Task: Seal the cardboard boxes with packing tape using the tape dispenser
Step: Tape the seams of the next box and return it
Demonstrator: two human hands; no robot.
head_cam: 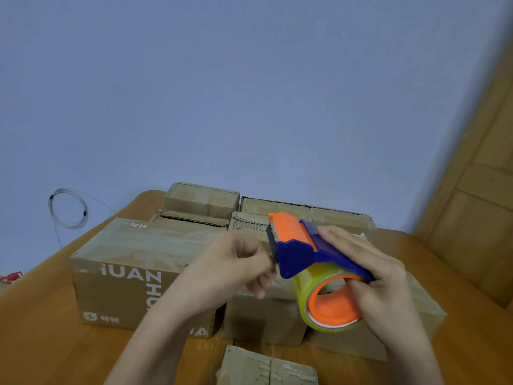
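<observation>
A blue and orange tape dispenser (298, 247) with a roll of clear yellowish tape (327, 301) is held up over the boxes. My right hand (372, 276) grips it, fingers across the blue frame and thumb inside the orange core. My left hand (238, 262) pinches at the dispenser's cutter end, where the tape end is too small to make out. Below lie several cardboard boxes: a large printed box (130, 262) at the left, a smaller box (258, 318) under my hands, and another box (427, 309) at the right.
More boxes (202, 200) are stacked at the back against a blue wall. A small cardboard box (266, 368) sits at the near edge of the wooden table (50, 329). A coiled wire (68, 208) hangs on the wall at left. Wooden furniture (477, 207) stands at right.
</observation>
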